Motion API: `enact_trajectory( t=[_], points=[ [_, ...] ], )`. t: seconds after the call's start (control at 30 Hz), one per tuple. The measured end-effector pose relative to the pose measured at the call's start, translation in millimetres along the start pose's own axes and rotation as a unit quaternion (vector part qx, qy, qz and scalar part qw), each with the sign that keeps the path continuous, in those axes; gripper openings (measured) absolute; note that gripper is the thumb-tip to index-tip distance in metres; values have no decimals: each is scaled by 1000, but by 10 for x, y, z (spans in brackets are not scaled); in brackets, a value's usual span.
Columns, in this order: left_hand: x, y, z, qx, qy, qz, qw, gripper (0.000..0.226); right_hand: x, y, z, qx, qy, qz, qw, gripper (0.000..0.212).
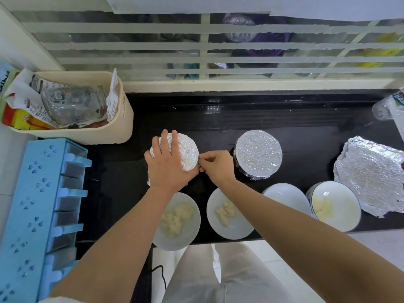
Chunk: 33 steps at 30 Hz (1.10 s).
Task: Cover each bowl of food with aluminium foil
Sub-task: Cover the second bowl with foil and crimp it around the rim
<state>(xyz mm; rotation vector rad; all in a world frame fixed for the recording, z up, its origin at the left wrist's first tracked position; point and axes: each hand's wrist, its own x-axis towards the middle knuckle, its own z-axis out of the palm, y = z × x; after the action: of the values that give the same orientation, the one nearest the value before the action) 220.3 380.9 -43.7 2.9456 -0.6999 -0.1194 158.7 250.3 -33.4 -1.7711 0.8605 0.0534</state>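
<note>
Left hand (169, 165) flat on foiled bowl (188, 152), upright

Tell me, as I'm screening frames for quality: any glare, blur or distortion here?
Head view: wide-angle distortion bows the blue rack; the black counter reflects window light; the foil glints without washing out; left hand and right hand on it look sharp.

Left hand (169, 165) palm down, fingers straight and slightly spread, pointing away from the body, pressing flat on the foil (188, 152); bare left forearm enters from lower left; right hand (216, 166) just beside it, fingers curled, fingertips apparently pinching the foil's edge; bare right forearm enters from lower right.
</note>
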Motion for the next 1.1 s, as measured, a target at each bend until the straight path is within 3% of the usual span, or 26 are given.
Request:
enact_trajectory(
  t=[0.4, 0.83, 0.97, 1.1],
  points=[
    [1, -15, 25, 23, -4, 2, 1000, 114, -243, -63, -164, 162, -134, 97, 973, 32],
    [-3, -79, -52, -3, -40, 23, 999, 124, -113, -148, -245, 185, -139, 161, 959, 20],
    [-23, 17, -134, -11, -16, -18, 1000, 128, -66, -116, -236, 176, -114, 169, 963, 24],
    [-11, 155, -113, -26, -49, -76, 996, 127, -27, -108, -218, 168, -99, 172, 966, 22]
  ],
)
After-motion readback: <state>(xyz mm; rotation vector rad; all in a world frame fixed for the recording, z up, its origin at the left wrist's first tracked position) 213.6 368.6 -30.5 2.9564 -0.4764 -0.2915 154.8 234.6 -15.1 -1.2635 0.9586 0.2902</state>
